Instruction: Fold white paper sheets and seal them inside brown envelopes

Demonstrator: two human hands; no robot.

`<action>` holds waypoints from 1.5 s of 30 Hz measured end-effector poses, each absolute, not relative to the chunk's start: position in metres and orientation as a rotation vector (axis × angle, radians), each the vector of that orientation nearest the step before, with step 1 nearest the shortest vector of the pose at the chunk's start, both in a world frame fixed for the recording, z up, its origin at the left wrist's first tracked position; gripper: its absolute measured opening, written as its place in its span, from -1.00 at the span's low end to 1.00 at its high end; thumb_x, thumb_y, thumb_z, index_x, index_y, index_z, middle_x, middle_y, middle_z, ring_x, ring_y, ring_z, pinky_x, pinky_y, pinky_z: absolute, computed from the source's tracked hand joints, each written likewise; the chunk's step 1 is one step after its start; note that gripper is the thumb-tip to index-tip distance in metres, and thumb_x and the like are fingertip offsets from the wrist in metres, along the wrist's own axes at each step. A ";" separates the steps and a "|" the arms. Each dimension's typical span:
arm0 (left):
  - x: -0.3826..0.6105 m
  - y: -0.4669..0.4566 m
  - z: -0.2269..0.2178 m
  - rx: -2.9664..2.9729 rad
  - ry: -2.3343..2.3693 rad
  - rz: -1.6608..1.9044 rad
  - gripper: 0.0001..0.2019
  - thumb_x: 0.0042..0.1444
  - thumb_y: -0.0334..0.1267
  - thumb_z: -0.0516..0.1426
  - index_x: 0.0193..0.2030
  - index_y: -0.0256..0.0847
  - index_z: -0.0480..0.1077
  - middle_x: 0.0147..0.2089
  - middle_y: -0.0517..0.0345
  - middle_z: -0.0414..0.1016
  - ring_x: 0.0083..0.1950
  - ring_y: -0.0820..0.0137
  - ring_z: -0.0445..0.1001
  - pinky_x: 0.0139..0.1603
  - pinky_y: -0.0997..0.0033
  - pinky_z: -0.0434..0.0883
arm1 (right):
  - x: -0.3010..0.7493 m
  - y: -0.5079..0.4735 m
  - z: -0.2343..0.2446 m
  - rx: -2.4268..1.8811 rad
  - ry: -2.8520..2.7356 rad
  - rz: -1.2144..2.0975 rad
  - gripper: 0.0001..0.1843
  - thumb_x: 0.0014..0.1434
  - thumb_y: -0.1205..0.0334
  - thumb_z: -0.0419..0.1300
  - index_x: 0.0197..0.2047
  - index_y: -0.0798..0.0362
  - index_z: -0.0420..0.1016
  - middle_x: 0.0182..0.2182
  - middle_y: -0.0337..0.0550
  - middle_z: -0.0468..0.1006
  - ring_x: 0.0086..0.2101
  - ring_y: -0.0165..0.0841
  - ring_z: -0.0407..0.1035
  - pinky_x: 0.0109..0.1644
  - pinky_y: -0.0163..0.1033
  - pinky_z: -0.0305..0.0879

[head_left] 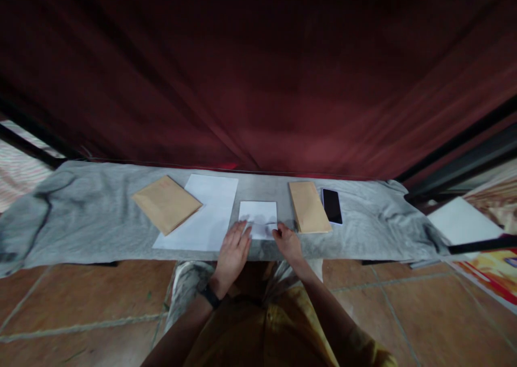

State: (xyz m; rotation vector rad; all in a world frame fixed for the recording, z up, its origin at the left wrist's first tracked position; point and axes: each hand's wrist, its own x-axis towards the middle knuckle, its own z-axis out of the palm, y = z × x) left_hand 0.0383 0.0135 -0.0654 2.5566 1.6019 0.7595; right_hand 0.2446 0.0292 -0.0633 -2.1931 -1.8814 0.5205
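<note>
A small white sheet of paper (257, 211) lies on the grey cloth between my hands. Its near part has a folded edge that stands slightly raised, with a shadow under it. My left hand (233, 248) rests palm down at the sheet's near left corner, fingers stretched out and touching it. At the near right corner, my right hand (288, 243) has its fingers curled and pinches the paper's edge. Left of it lie larger white sheets (202, 221), partly covered by brown envelopes (166, 203).
To the right is a stack of brown envelopes (309, 208) beside a phone (332, 205) with a dark screen. Grey cloth (375, 216) covers the narrow table. A dark red curtain (258, 87) hangs behind it. A white item (464, 221) sits beyond the right end.
</note>
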 end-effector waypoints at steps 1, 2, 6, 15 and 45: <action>0.040 0.010 -0.069 2.623 1.543 0.705 -0.59 0.37 -0.25 -0.06 0.30 -0.20 0.27 0.38 -0.09 0.30 0.43 0.16 0.20 0.41 -0.03 0.22 | 0.245 0.030 -0.063 -2.189 -1.882 0.525 -0.81 0.39 0.15 0.08 -0.11 -0.03 0.51 -0.25 -0.15 0.67 -0.24 -0.31 0.57 -0.26 -0.35 0.26; 0.042 0.006 -0.072 2.669 1.503 0.657 -0.58 0.37 -0.24 -0.06 0.32 -0.21 0.26 0.40 -0.08 0.28 0.45 0.18 0.17 0.43 -0.02 0.20 | 0.245 0.031 -0.063 -2.188 -1.881 0.528 -0.81 0.38 0.16 0.09 -0.11 -0.02 0.51 -0.25 -0.15 0.67 -0.24 -0.32 0.57 -0.25 -0.35 0.26; 0.045 -0.001 -0.086 2.706 1.509 0.558 -0.51 0.38 -0.20 -0.05 0.40 -0.25 0.15 0.42 -0.10 0.25 0.47 0.19 0.15 0.44 -0.01 0.21 | 0.244 0.032 -0.063 -2.188 -1.875 0.540 -0.81 0.38 0.17 0.09 -0.10 -0.03 0.51 -0.25 -0.15 0.67 -0.24 -0.32 0.57 -0.24 -0.35 0.28; 0.046 -0.002 -0.094 2.735 1.540 0.436 -0.47 0.37 -0.18 -0.04 0.42 -0.32 0.12 0.46 -0.13 0.16 0.50 0.19 0.07 0.47 0.03 0.14 | 0.242 0.029 -0.068 -2.169 -1.868 0.483 -0.76 0.39 0.19 0.04 0.01 0.00 0.48 -0.17 -0.10 0.66 -0.21 -0.29 0.57 -0.19 -0.32 0.33; 0.055 0.005 -0.086 2.715 1.604 0.416 -0.43 0.36 -0.06 -0.02 0.41 -0.33 0.14 0.45 -0.14 0.18 0.49 0.11 0.08 0.48 -0.11 0.03 | 0.237 0.036 -0.067 -2.196 -1.831 0.380 -0.77 0.38 0.20 0.09 0.05 0.02 0.44 -0.09 -0.06 0.64 -0.16 -0.30 0.57 -0.17 -0.33 0.33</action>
